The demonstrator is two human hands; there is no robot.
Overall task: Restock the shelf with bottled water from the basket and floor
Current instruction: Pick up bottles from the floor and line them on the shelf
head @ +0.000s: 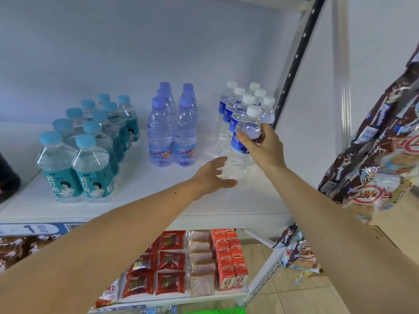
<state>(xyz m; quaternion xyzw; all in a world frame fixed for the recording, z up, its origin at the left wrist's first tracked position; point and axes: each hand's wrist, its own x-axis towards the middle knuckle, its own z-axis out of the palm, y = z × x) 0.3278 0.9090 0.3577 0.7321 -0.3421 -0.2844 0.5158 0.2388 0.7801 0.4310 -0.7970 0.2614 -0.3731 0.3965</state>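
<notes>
A clear water bottle (243, 141) with a white cap and a blue label stands at the front of the right-hand group of white-capped bottles (240, 103) on the white shelf (145, 200). My right hand (263, 148) grips it around the upper body. My left hand (213, 175) is open, its fingers spread and touching the bottle's lower part from the left. The bottle looks slightly tilted, with its base on or just above the shelf.
Blue-capped bottles (172, 130) stand mid-shelf and teal-labelled soda water bottles (84, 150) at the left. A dark upright post (294, 60) borders the shelf on the right. Snack bags (374, 143) hang at far right. The lower shelf holds red packets (167, 264).
</notes>
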